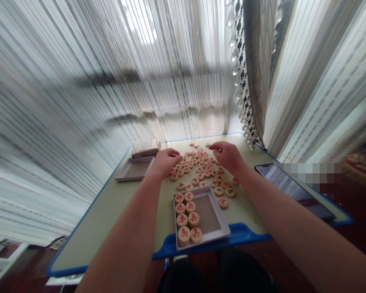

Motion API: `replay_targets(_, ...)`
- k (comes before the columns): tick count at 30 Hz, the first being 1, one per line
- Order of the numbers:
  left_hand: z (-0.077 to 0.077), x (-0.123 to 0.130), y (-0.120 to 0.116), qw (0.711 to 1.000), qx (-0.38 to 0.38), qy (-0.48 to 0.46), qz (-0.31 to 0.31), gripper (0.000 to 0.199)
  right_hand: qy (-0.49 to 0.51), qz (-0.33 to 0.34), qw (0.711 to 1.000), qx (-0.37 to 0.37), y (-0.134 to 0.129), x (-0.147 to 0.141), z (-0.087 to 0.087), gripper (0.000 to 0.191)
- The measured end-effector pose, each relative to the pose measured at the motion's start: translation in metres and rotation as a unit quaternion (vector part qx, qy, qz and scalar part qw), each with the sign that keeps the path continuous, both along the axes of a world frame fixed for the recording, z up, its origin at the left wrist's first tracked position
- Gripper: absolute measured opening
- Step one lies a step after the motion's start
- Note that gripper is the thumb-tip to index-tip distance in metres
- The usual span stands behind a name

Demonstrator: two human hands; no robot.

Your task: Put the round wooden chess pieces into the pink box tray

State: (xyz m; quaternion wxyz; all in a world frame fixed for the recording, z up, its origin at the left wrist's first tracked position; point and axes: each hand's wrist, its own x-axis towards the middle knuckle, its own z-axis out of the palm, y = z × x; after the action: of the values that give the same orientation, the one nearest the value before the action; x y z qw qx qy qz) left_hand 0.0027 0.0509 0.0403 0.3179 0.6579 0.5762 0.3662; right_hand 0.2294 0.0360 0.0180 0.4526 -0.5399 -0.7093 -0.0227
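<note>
One wrapped packet sits at the table's far left, just behind one shallow box; a second box lies at the near edge. The left hand bends over the left side of the loose pieces, fingers close together; I cannot tell whether they grip one. The near box holds eight round pieces, two columns of four along its left wall (all marked in red). Several dozen loose ones spread beyond it, too crowded to count fairly. The right hand curls narrowly beside a piece at the far side; contact seems possible but is unclear. The right arm partly covers another piece, and both forearms run off the bottom of the view. One phone lies at the right, while a striped curtain hangs behind the table.
</note>
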Motion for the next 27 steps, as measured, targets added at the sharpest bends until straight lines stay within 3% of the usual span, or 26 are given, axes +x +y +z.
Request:
replay_targets(3,-0.001,0.004,-0.003,0.988,-0.070,-0.125,-0.061,0.033,-0.002,0.103,0.995,0.013,-0.007,-0.010,-0.002,0.027)
replay_targets(6,-0.001,0.007,-0.007,0.974,-0.093,-0.167,-0.119,0.035,-0.022,0.175,0.984,-0.012,-0.016,-0.023,-0.004,0.035)
replay_targets(9,0.002,0.010,-0.012,0.965,-0.105,-0.182,-0.159,0.029,-0.039,0.203,0.978,-0.038,-0.022,-0.033,-0.005,0.032)
replay_targets(19,0.004,0.013,-0.016,0.953,-0.149,-0.217,-0.147,0.029,-0.016,0.197,0.980,-0.036,-0.019,-0.036,-0.008,0.017)
replay_targets(23,0.004,0.012,-0.018,0.952,-0.201,-0.165,-0.165,0.027,-0.024,0.186,0.982,-0.038,-0.018,-0.035,-0.008,0.015)
replay_targets(27,0.005,0.011,-0.016,0.963,-0.160,-0.125,-0.175,0.031,-0.017,0.171,0.984,-0.041,-0.019,-0.034,-0.005,0.014)
